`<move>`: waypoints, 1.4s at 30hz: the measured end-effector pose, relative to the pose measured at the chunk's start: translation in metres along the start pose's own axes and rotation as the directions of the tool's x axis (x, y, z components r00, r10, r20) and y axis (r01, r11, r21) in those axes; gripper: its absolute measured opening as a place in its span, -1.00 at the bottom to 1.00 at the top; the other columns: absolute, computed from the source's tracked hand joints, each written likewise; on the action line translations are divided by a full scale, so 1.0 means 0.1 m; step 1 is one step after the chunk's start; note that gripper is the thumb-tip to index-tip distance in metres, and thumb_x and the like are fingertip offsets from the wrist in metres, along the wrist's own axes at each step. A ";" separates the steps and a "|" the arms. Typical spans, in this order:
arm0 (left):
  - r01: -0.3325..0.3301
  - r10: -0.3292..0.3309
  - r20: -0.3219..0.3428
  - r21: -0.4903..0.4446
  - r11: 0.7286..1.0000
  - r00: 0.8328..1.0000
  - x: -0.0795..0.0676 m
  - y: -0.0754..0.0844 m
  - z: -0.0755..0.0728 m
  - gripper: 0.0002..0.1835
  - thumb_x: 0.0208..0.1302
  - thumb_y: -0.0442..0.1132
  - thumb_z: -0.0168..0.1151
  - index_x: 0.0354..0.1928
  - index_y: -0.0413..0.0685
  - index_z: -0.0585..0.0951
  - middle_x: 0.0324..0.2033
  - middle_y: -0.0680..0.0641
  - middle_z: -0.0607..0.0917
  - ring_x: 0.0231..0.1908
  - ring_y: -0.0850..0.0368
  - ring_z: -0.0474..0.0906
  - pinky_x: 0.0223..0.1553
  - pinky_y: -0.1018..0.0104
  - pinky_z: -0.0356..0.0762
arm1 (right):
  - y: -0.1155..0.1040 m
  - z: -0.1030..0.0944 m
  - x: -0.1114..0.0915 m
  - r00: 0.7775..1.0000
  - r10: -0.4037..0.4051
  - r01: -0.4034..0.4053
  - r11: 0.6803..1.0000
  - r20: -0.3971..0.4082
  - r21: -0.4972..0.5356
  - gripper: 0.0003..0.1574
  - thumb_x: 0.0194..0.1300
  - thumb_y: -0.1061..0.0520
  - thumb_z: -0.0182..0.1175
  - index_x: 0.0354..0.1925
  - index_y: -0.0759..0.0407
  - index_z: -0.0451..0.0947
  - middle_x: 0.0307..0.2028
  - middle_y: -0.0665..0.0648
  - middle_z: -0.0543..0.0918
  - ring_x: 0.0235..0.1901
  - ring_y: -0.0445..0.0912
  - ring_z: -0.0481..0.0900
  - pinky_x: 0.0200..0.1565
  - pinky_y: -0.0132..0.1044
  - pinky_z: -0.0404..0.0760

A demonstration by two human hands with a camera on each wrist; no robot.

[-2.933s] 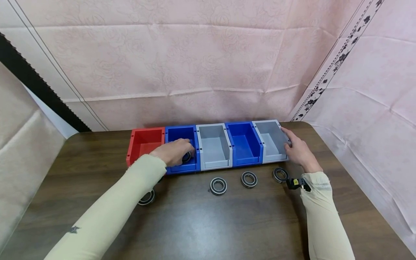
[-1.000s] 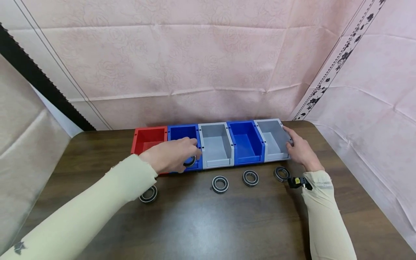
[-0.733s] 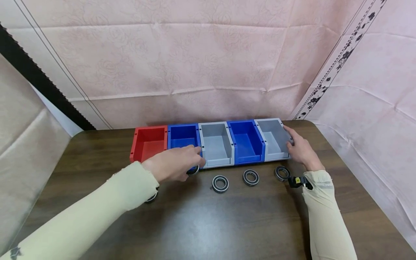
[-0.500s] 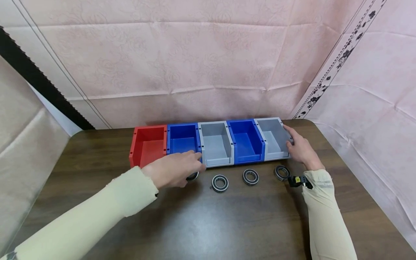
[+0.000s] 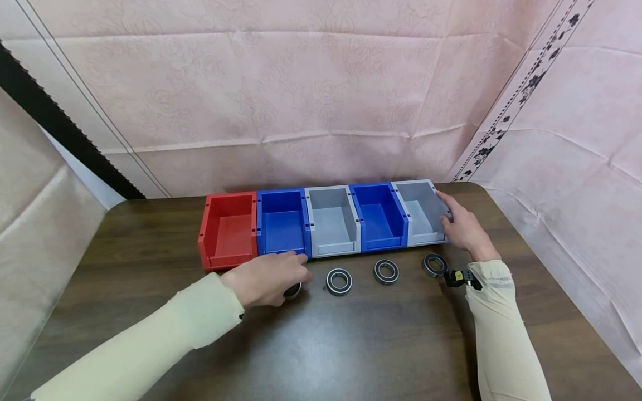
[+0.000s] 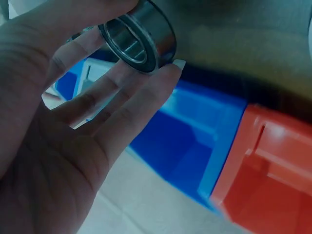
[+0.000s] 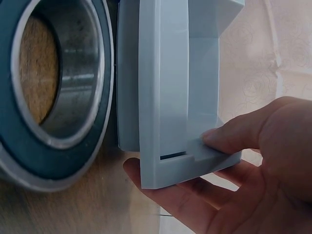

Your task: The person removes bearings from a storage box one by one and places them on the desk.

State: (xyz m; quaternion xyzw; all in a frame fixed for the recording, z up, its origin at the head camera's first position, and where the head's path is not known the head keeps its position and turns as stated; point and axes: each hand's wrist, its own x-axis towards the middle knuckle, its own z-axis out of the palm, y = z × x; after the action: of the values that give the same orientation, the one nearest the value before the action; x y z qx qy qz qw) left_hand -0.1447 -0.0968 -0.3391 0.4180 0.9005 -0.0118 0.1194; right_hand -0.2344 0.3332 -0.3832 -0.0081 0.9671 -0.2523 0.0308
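My left hand (image 5: pixel 271 278) pinches a ball bearing (image 6: pixel 141 36) between thumb and fingers, just in front of the left blue bin (image 5: pixel 283 220). In the head view only a sliver of that bearing shows under the fingers. The left wrist view has it tilted, with its bore visible. At the far end of the row, my right hand (image 5: pixel 466 231) grips the side wall of the right grey bin (image 7: pixel 173 97), thumb on the wall's edge and fingers outside. Beside that hand lies another bearing (image 5: pixel 434 265), large in the right wrist view.
Five-bin row continues with a red bin (image 5: pixel 229 228), a middle grey bin (image 5: pixel 332 220) and a right blue bin (image 5: pixel 378 216) along the table's back. Two more bearings, one left (image 5: pixel 339 282) and one right (image 5: pixel 386 272), lie in front on the wooden table (image 5: pixel 321 351).
My left hand has brought the bearing out of the left blue bin and toward the front, low over the table. The right hand keeps its grip on the grey bin.
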 end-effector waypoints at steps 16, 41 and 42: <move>-0.007 0.008 0.024 -0.025 1.000 1.000 0.05 -0.01 0.21 -0.53 -0.02 -0.26 0.64 0.01 0.10 0.74 -0.13 -0.03 0.73 -0.10 0.10 0.66 -0.02 0.27 0.72 | 0.00 -0.01 -0.01 1.000 -0.008 0.008 1.000 -0.003 -0.002 -0.17 0.54 0.23 -0.13 0.65 0.03 -0.14 0.46 0.59 0.19 0.25 0.45 0.37 0.06 0.29 0.48; 0.036 -0.036 0.010 0.002 0.999 0.999 0.02 -0.02 0.30 -0.32 -0.02 -0.25 0.63 0.23 0.09 0.62 0.19 -0.11 0.67 0.19 -0.04 0.62 0.06 0.14 0.72 | 0.04 0.00 0.00 1.000 -0.010 0.010 1.000 0.011 0.003 -0.16 0.54 0.22 -0.15 0.65 0.02 -0.16 0.46 0.61 0.16 0.24 0.45 0.36 0.01 0.23 0.50; 0.036 -0.036 0.009 0.007 0.999 0.999 0.02 -0.02 0.30 -0.31 -0.02 -0.25 0.63 0.23 0.08 0.62 0.20 -0.12 0.66 0.21 -0.05 0.61 0.07 0.13 0.71 | 0.04 0.00 0.00 1.000 -0.014 0.014 1.000 0.009 0.002 -0.16 0.54 0.22 -0.14 0.65 0.03 -0.16 0.45 0.62 0.17 0.21 0.44 0.37 -0.03 0.20 0.50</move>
State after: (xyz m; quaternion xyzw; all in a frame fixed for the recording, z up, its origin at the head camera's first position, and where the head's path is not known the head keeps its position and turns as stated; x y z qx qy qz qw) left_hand -0.1412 -0.1003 -0.3686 0.4022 0.9072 -0.0190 0.1216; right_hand -0.2346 0.3367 -0.3849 -0.0157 0.9667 -0.2532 0.0333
